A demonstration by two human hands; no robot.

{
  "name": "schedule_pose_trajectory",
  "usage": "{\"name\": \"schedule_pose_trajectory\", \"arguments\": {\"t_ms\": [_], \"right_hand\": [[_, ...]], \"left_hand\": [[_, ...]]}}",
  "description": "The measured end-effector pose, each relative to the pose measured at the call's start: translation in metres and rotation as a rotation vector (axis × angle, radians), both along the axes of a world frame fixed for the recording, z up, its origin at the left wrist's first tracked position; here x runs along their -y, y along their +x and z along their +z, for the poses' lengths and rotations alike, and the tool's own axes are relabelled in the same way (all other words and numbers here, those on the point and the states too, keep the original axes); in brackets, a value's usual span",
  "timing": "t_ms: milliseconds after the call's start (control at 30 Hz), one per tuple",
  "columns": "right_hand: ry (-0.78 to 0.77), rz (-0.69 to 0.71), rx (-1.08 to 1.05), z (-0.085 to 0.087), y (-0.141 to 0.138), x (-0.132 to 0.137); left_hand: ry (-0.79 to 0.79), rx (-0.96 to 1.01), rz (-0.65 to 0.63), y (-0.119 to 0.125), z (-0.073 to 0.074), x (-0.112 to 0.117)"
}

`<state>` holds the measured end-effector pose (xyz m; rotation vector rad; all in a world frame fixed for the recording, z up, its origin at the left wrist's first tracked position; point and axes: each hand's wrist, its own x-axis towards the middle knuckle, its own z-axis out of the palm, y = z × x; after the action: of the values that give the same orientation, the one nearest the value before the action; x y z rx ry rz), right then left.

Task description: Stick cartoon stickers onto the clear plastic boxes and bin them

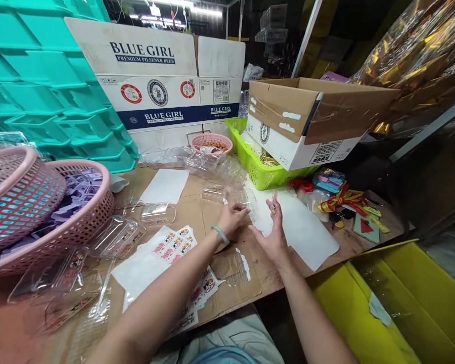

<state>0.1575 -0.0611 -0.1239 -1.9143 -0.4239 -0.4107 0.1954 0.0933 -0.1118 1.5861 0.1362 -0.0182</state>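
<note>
My left hand (232, 217), with a pale green band on the wrist, is curled on a clear plastic box (246, 201) on the cardboard-covered table. My right hand (273, 233) is raised just to the right of it, fingers pinched on a small red-and-white sticker (274, 201). A white backing sheet (307, 232) lies under and beyond the right hand. A sheet of printed stickers (174, 243) lies near my left forearm.
Two pink baskets (18, 202) with purple pieces stand at left, with clear plastic boxes (116, 236) in front. Beer cartons (155, 86), a small pink basket (211, 142), a green basket (261, 174) and an open carton (307, 121) are behind. A yellow bin (402, 308) is at lower right.
</note>
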Motion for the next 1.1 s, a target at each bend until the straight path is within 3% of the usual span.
{"name": "schedule_pose_trajectory", "arguments": {"t_ms": [67,133,167,233,300,333,400,500,567,667,800,900,967,1100], "right_hand": [[-0.203,0.160,0.073,0.006,0.004,0.001],[-0.292,0.356,0.063,0.010,0.007,-0.008],[-0.303,0.443,0.040,0.011,0.008,-0.015],[-0.296,0.570,-0.005,0.013,0.009,-0.035],[-0.295,0.639,-0.019,0.012,0.010,-0.057],[-0.297,0.667,-0.022,0.011,0.010,-0.067],[-0.290,0.732,-0.073,0.009,0.012,-0.083],[-0.233,0.816,-0.235,0.006,0.015,-0.098],[-0.143,0.788,-0.297,0.006,0.018,-0.101],[-0.078,0.614,-0.219,0.004,0.024,-0.097],[-0.348,0.439,-0.044,-0.002,0.033,-0.081],[-0.499,0.333,0.000,0.001,0.025,-0.073],[-0.426,0.315,0.033,0.011,0.006,-0.075],[-0.109,0.683,-0.167,0.027,-0.049,-0.099]], "left_hand": [[-0.101,-0.042,-0.080,-0.027,0.008,-0.024],[-0.296,-0.134,-0.127,-0.056,0.015,-0.050],[-0.386,-0.183,-0.105,-0.070,0.017,-0.062],[-0.434,-0.218,0.073,-0.095,0.019,-0.082],[-0.244,-0.120,0.292,-0.114,0.015,-0.098],[-0.118,-0.050,0.335,-0.121,0.013,-0.106],[0.084,0.067,0.252,-0.131,0.005,-0.120],[0.169,0.071,0.054,-0.139,-0.006,-0.139],[0.209,0.041,0.035,-0.144,-0.012,-0.150],[0.382,0.088,0.015,-0.153,-0.018,-0.158],[0.537,0.208,0.002,-0.164,-0.015,-0.155],[0.381,0.105,0.170,-0.174,-0.006,-0.151],[0.123,-0.026,0.253,-0.184,0.003,-0.151],[-0.388,-0.221,0.222,-0.207,0.013,-0.146]]}}
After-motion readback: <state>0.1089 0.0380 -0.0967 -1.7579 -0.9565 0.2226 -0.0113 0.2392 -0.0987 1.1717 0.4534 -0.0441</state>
